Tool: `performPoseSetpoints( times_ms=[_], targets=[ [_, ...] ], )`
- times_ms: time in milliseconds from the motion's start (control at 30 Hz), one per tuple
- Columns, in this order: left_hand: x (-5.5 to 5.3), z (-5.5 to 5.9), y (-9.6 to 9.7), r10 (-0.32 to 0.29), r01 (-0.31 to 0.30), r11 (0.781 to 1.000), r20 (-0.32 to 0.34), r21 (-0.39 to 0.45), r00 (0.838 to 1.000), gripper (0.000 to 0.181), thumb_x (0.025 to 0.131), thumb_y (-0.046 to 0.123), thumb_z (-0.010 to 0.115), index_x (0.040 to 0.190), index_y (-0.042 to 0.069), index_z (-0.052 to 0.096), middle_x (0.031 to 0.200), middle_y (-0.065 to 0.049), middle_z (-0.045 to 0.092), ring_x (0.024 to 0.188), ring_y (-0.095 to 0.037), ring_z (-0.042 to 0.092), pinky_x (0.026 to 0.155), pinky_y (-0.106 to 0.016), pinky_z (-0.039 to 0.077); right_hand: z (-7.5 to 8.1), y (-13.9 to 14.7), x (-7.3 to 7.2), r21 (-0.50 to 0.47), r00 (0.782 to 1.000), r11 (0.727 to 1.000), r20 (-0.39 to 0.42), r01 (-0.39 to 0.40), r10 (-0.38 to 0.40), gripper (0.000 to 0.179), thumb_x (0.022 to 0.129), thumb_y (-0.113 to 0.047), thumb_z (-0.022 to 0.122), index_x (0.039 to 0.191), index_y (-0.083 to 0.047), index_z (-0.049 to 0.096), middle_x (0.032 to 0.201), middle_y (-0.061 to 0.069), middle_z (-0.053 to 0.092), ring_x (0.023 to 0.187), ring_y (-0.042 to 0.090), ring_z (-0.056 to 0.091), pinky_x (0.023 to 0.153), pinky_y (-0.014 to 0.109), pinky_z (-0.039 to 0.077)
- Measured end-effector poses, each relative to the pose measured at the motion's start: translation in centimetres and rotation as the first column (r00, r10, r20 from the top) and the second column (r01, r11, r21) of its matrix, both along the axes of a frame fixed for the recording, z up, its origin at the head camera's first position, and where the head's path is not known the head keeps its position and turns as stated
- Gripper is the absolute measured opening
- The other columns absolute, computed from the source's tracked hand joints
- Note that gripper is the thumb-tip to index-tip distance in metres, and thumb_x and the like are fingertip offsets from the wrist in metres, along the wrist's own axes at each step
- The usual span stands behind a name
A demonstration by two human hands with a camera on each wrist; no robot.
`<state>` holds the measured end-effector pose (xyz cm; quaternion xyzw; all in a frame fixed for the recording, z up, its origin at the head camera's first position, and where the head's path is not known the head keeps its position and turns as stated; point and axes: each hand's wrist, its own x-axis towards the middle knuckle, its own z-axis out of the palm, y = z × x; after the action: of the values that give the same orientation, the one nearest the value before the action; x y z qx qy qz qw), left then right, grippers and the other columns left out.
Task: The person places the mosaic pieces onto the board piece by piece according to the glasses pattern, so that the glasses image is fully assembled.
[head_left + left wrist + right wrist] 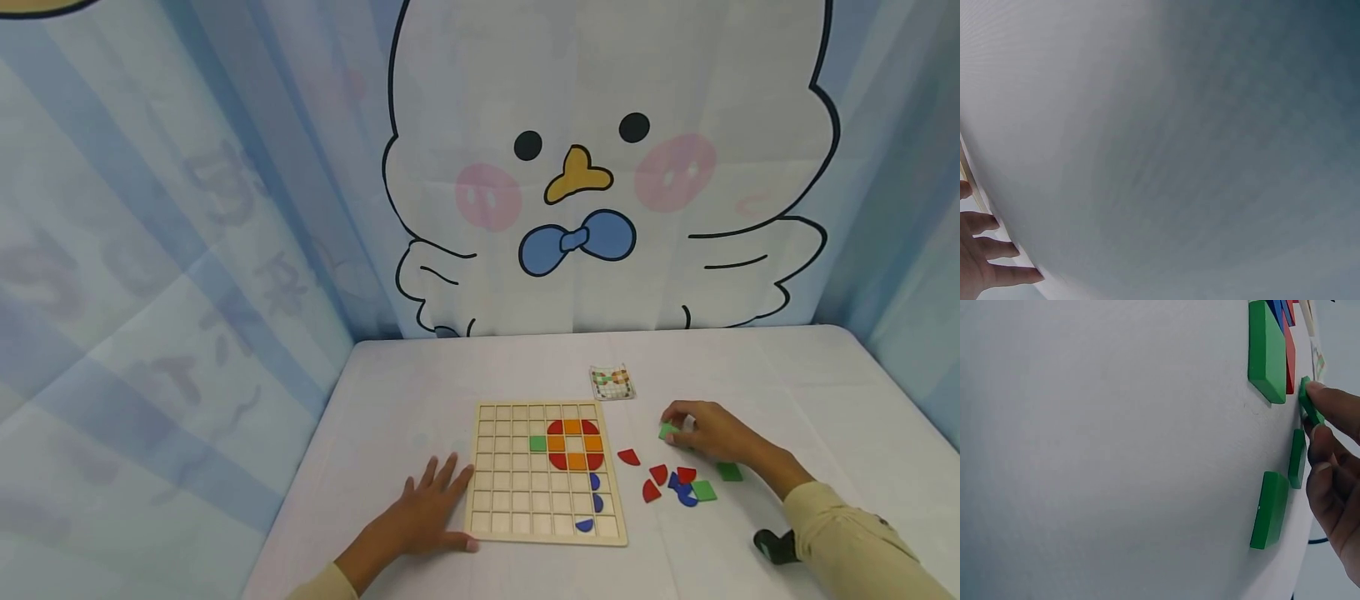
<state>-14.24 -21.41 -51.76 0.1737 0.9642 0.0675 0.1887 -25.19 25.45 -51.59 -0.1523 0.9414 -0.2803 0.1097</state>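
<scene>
A wooden grid board (502, 504) lies on the table. Red quarter-circles and orange squares (556, 443) form a ring in its upper right part, with one green square (537, 443) just left of them. Blue half-circles (584, 525) sit in cells lower down. My left hand (423, 512) lies with spread fingers at the board's left edge, the fingertips touching or close to it. Right of the board, my right hand (708, 429) pinches a green square tile (667, 431) between thumb and fingers; the right wrist view shows that tile (1307, 399) tilted near the table surface.
Loose red (651, 491), blue (686, 498) and green (703, 490) pieces lie right of the board. A small pattern card (612, 383) is behind the board. Near my right sleeve is a black object (776, 547). A printed curtain (570, 292) hangs behind the white table (420, 375).
</scene>
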Motion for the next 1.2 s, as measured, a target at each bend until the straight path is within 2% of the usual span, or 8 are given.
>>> performPoseSetpoints(
  times_ms=[167,300,400,600,767,967,1200],
  targets=[
    [0.1,0.3,0.1,0.002,-0.002,1.000,0.006,-0.001,1.000,0.112,0.074,0.081,0.062,0.161,0.022,0.024,0.167,-0.018,0.017,0.150,-0.051,0.017,0.106,-0.076,0.031,0.4,0.0,-0.1,-0.021,1.000,1.000,0.021,-0.014,0.014,0.021,0.089,-0.010,0.074,0.109,-0.009,0.069,0.093,0.000,0.062,0.087,0.019,0.054,0.075,0.033,0.053],
    [0.1,0.3,0.1,0.003,-0.003,1.000,0.009,0.002,1.000,0.111,0.074,0.081,0.061,0.161,0.022,0.024,0.167,-0.018,0.017,0.150,-0.051,0.017,0.106,-0.075,0.031,0.3,0.1,-0.1,-0.036,0.999,0.999,0.040,-0.023,0.024,0.026,0.090,-0.009,0.072,0.116,-0.008,0.069,0.092,0.001,0.062,0.083,0.017,0.053,0.066,0.026,0.051],
    [0.0,0.1,0.1,0.003,-0.003,1.000,0.010,-0.001,1.000,0.112,0.074,0.083,0.059,0.161,0.023,0.023,0.168,-0.017,0.016,0.151,-0.050,0.016,0.107,-0.075,0.031,0.3,0.0,0.0,-0.046,0.999,0.998,0.040,-0.031,0.033,0.028,0.092,-0.009,0.068,0.120,-0.007,0.069,0.090,0.000,0.062,0.081,0.017,0.053,0.064,0.023,0.050],
    [-0.1,-0.3,0.0,0.009,-0.009,1.000,0.015,0.004,1.000,0.113,0.074,0.084,0.059,0.161,0.023,0.022,0.168,-0.016,0.016,0.151,-0.051,0.015,0.107,-0.075,0.029,0.6,-0.4,0.1,-0.086,0.999,0.996,0.034,-0.031,0.034,0.027,0.093,-0.011,0.066,0.119,-0.007,0.070,0.090,0.001,0.062,0.081,0.016,0.054,0.063,0.024,0.050],
    [-0.1,-0.4,0.0,0.012,-0.013,1.000,0.023,0.007,1.000,0.112,0.073,0.083,0.060,0.161,0.024,0.022,0.168,-0.016,0.016,0.151,-0.051,0.015,0.107,-0.076,0.029,0.8,-1.4,0.1,-0.139,0.997,0.990,0.068,-0.024,0.034,0.029,0.093,-0.014,0.068,0.122,-0.008,0.069,0.091,0.002,0.063,0.080,0.018,0.056,0.062,0.026,0.053],
    [-0.1,-0.2,-0.1,0.010,-0.010,1.000,0.023,0.008,1.000,0.112,0.074,0.082,0.061,0.161,0.024,0.022,0.168,-0.017,0.016,0.150,-0.052,0.015,0.106,-0.077,0.029,0.8,-2.9,0.0,-0.171,0.997,0.985,0.069,-0.022,0.034,0.028,0.092,-0.016,0.072,0.119,-0.008,0.071,0.091,0.001,0.064,0.078,0.018,0.056,0.062,0.027,0.054],
    [-0.1,0.3,0.2,0.019,-0.020,1.000,0.043,0.020,0.999,0.112,0.074,0.080,0.064,0.161,0.023,0.023,0.168,-0.017,0.016,0.150,-0.053,0.014,0.107,-0.077,0.029,1.1,-4.7,0.0,-0.221,0.994,0.975,0.098,-0.022,0.044,0.035,0.089,-0.018,0.076,0.120,-0.004,0.070,0.089,0.002,0.063,0.071,0.017,0.057,0.061,0.026,0.055]
  ],
)
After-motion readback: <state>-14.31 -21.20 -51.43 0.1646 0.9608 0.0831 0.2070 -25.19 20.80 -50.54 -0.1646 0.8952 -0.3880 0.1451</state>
